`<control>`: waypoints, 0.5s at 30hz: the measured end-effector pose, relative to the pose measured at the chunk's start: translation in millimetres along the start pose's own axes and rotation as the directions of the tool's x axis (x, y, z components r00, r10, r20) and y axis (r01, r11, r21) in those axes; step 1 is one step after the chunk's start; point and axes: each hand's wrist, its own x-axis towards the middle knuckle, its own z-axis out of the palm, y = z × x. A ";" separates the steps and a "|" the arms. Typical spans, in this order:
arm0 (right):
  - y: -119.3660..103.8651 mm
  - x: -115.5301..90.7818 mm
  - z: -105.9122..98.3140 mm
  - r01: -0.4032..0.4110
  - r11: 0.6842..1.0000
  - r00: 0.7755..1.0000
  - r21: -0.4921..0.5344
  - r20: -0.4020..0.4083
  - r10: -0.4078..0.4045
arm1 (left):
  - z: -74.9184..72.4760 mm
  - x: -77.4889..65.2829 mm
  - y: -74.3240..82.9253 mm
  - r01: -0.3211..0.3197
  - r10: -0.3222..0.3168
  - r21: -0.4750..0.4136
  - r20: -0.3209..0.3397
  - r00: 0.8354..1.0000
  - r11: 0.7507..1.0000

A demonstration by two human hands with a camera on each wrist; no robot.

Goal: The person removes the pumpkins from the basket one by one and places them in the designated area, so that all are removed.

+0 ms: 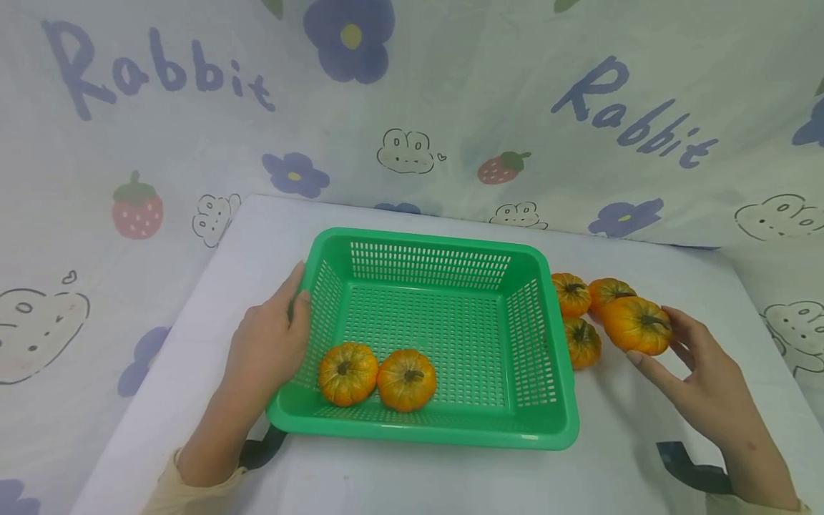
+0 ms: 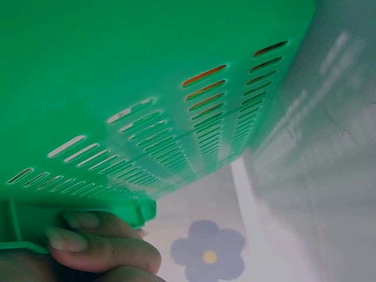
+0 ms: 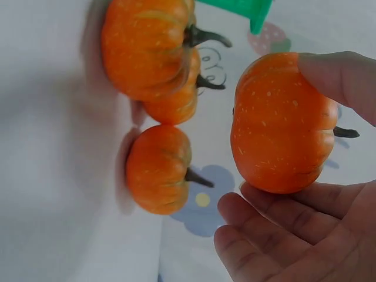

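My left hand (image 1: 270, 340) grips the left rim of a green plastic basket (image 1: 425, 431), its fingers curled under the edge in the left wrist view. Two small orange pumpkins, one (image 1: 347, 374) beside the other (image 1: 407, 380), sit in the basket's near left part. My right hand (image 1: 702, 379) holds another pumpkin (image 1: 637, 325) between thumb and fingers, to the right of the basket. In the right wrist view that pumpkin (image 3: 282, 123) is off the table. Three more pumpkins, among them one (image 3: 158, 170) with a dark stem, stand on the table beside the basket's right wall.
A white cloth covers the table (image 1: 489, 479). Behind it hangs a curtain (image 1: 438, 93) printed with rabbits, flowers and strawberries. Dark bands (image 1: 692, 468) show at both wrists.
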 end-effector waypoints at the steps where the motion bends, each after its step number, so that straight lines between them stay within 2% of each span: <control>1: 1.5 0.3 0.2 -0.015 1.000 1.000 -0.010 0.009 0.015 | 0.1 0.1 0.0 -0.001 0.001 -0.001 0.000 1.000 1.000; 6: 8.8 2.4 1.1 -0.068 0.997 0.996 -0.028 0.061 0.070 | 0.1 0.1 -0.1 0.002 -0.002 -0.005 0.001 1.000 1.000; 15: 25.9 5.0 4.0 -0.066 0.998 0.986 -0.020 0.150 0.069 | 0.0 0.3 -0.2 0.003 -0.003 0.001 0.004 1.000 1.000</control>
